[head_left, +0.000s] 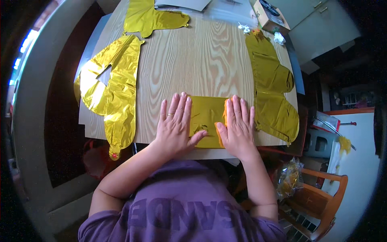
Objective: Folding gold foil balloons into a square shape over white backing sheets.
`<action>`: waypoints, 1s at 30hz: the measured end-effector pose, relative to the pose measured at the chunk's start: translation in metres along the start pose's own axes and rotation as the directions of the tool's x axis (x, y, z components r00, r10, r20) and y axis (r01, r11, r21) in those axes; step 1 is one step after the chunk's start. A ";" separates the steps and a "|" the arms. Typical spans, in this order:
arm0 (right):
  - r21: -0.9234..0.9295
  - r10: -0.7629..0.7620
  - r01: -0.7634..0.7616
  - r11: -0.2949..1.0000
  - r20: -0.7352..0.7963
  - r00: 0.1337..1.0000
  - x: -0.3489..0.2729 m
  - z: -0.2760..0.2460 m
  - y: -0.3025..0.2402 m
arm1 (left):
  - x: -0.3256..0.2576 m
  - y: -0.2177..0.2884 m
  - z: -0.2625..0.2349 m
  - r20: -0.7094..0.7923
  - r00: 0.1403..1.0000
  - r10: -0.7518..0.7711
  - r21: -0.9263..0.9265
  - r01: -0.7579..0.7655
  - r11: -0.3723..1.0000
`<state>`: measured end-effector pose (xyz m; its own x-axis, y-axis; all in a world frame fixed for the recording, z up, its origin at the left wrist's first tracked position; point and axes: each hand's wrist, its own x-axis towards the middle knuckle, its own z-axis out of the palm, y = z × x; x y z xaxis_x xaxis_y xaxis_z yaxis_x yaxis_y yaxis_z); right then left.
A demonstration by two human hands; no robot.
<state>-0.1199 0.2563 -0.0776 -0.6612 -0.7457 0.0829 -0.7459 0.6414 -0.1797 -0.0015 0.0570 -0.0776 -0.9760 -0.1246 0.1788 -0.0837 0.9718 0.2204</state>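
Observation:
Between my hands, at the table's near edge, lies a gold foil piece (209, 113) folded into a flat rectangle. My left hand (175, 123) rests flat along its left side, fingers stretched away from me and thumb out over the foil. On the right side my right hand (239, 129) lies flat too, pressing an orange cloth (225, 121) that shows beneath its thumb and forefinger. Left of my hands a shiny gold foil balloon (121, 88) lies deflated, hanging partly over the edge. A second flat gold foil balloon (272, 86) with curved lobes lies to the right.
Another gold foil balloon (157, 19) is at the far left of the wooden table (189, 52). White crumpled tissues (279, 38) and an open box (271, 18) stand far right, near clear plastic sheets (229, 14). A wooden chair (322, 197) holding a clear bag (289, 179) is right of me.

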 end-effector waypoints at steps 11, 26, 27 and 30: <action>0.000 -0.004 0.004 1.000 -0.002 1.000 -0.001 0.005 0.003 | 0.043 0.036 0.022 -0.006 0.968 0.251 -0.152 -0.249 0.957; 0.012 0.025 -0.025 1.000 -0.016 1.000 -0.002 0.002 0.000 | 0.024 0.015 0.016 0.027 0.984 0.176 -0.013 -0.176 0.984; 0.014 0.024 -0.024 1.000 -0.018 1.000 -0.001 0.001 -0.001 | 0.024 0.015 0.015 0.036 0.984 0.173 -0.007 -0.172 0.985; 0.097 0.020 -0.013 0.995 -0.066 0.998 -0.001 -0.001 0.004 | 0.024 0.016 0.015 0.036 0.985 0.171 -0.007 -0.171 0.985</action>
<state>-0.1219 0.2600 -0.0770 -0.6797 -0.7193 0.1437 -0.7256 0.6308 -0.2751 -0.0290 0.0728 -0.0842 -0.9825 0.0508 0.1794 0.0857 0.9775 0.1928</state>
